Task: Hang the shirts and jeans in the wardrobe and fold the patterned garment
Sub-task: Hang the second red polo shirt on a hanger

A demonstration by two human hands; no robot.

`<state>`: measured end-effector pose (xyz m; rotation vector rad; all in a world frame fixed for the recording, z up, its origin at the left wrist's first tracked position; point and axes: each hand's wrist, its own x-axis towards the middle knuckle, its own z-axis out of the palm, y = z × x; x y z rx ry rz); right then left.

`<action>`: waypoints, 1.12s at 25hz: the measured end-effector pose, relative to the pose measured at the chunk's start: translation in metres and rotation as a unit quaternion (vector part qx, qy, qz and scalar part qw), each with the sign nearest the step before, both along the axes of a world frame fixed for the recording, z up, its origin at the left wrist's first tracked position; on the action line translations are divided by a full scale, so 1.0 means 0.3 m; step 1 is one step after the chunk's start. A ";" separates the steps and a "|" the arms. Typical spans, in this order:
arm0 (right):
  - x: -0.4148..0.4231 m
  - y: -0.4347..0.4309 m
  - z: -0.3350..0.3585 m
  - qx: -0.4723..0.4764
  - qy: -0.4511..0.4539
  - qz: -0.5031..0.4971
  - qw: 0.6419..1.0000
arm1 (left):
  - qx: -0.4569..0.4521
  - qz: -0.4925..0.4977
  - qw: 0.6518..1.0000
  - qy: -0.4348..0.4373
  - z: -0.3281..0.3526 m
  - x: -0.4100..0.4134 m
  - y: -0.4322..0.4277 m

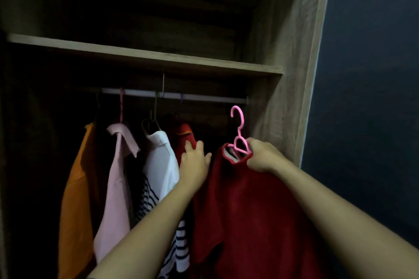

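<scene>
I see one red shirt (249, 210) on a pink hanger (238, 129), its hem cut off. The right hand (263, 156) grips its collar, and the hook sits just below the rail's (204, 96) right end. The left hand (195, 161), fingers straight, presses a second, mostly hidden red garment (184, 133). Leftward hang an orange shirt (79, 188), a pink shirt (118, 176), a white shirt (161, 161) and a striped garment (149, 201). The far left is too dark to read.
</scene>
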<state>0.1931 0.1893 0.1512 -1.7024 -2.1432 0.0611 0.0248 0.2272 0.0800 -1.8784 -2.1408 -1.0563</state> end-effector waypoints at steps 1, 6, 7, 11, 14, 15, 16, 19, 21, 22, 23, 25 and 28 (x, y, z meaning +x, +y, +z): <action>-0.013 0.053 0.011 0.024 -0.032 -0.009 0.999 | 0.020 0.017 0.999 0.022 -0.006 0.003 0.018; -0.090 0.263 0.082 0.123 -0.101 -0.009 0.987 | 0.025 0.021 0.996 0.078 0.002 0.039 0.066; -0.102 0.299 0.093 0.134 -0.116 -0.010 0.984 | 0.020 0.021 0.997 0.072 0.004 0.043 0.069; -0.157 0.415 0.124 0.157 -0.150 -0.002 0.976 | 0.022 0.017 0.997 0.070 0.012 0.044 0.060; -0.192 0.478 0.123 0.163 -0.138 0.017 0.977 | 0.012 0.024 0.996 0.080 0.012 0.052 0.061; -0.203 0.499 0.123 0.160 -0.136 0.021 0.978 | 0.010 0.028 0.996 0.080 0.014 0.055 0.061; -0.212 0.519 0.126 0.157 -0.136 0.024 0.978 | 0.010 0.033 0.996 0.082 0.015 0.056 0.063; -0.236 0.580 0.118 0.143 -0.138 0.026 0.980 | 0.001 0.041 0.996 0.083 0.011 0.061 0.071; -0.248 0.605 0.078 0.125 -0.143 0.033 0.981 | -0.008 0.043 0.996 0.080 0.006 0.068 0.072; -0.250 0.610 0.053 0.111 -0.142 0.039 0.983 | -0.007 0.044 0.996 0.079 0.001 0.071 0.072; -0.249 0.613 0.032 0.100 -0.140 0.044 0.984 | -0.005 0.047 0.996 0.079 -0.005 0.071 0.075; -0.242 0.612 0.018 0.093 -0.137 0.049 0.985 | 0.000 0.055 0.996 0.075 -0.011 0.070 0.080; -0.233 0.588 0.032 0.083 -0.122 0.040 0.988 | 0.005 0.045 0.997 0.061 -0.031 0.058 0.084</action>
